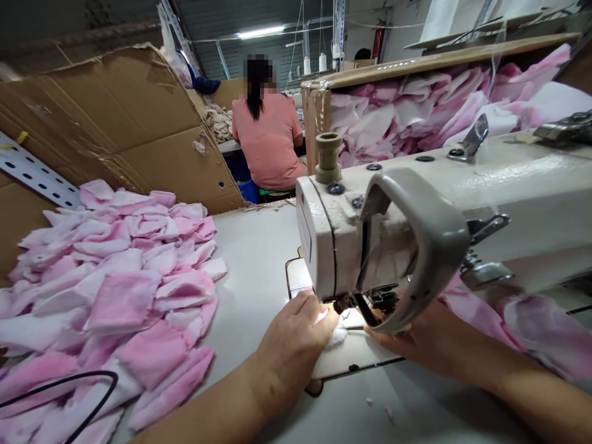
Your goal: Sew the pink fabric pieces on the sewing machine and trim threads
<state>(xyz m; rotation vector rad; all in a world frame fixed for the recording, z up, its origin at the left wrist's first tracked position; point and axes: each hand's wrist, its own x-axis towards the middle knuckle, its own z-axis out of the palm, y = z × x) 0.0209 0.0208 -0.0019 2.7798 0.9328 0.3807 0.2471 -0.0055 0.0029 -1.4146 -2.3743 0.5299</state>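
Left hand (pixel 298 330) pinches cloth (pixel 337 337) on plate (pixel 358 361), in from near edge. Right hand (pixel 420 342) half hidden by machine (pixel 319 228); cannot tell grip. Fingers (pixel 311 304) near needle end: slip could hurt them. Loose pinch might bunch cloth.

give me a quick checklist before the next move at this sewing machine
1. Left hand on the cloth: ok, fingers touch it beside the needle area.
2. Right hand on the cloth: cannot tell, it is partly hidden behind the guard.
3. Fingers away from the needle: cannot tell, the needle's tip is not clearly visible.
4. Cloth lying flat: cannot tell, the left hand covers much of it.
5. Table free of scraps: not ok, small bits lie between the forearms.
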